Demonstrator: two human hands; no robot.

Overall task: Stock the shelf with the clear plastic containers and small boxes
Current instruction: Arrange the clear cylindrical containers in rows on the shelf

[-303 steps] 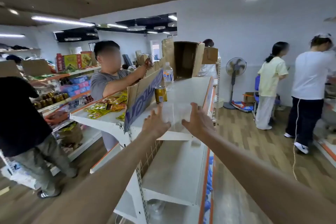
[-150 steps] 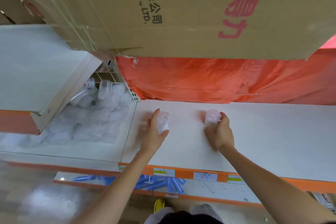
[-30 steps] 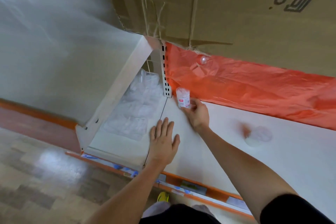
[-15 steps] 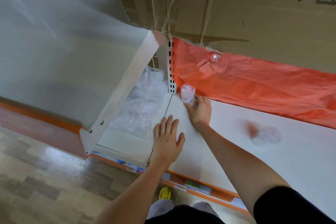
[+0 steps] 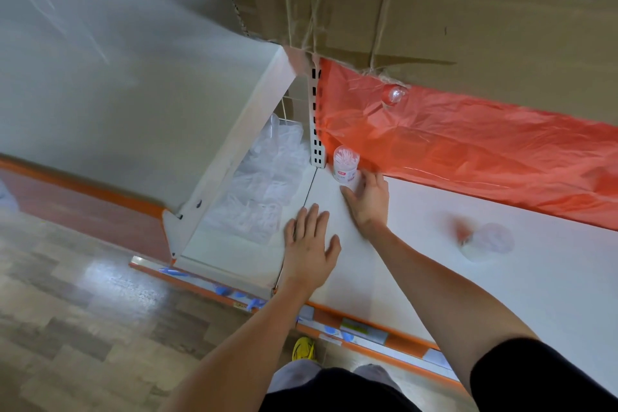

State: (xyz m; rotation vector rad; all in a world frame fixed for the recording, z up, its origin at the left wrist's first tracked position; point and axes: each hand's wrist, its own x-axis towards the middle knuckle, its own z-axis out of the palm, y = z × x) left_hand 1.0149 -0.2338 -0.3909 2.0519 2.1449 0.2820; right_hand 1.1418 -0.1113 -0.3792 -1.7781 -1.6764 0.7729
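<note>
Clear container (image 5: 346,164) stands upright at back-left corner of shelf (image 5: 418,264), just beside slotted upright (image 5: 314,117) & orange plastic sheet (image 5: 468,144), right hand (image 5: 366,199) w/ wide, loose grip touching its base, left hand (image 5: 309,251) flat on shelf, 2nd container (image 5: 493,239) blurred well to the right, cardboard box (image 5: 468,10) overhanging.

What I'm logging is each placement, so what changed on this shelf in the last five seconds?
Both hands gripped clear containers mid-shelf then. Now one container stands in the back left corner, the right hand touching it; the left hand has let go and lies flat on the shelf. Another container, blurred, sits further right. The orange sheet and cardboard box stayed.
</note>
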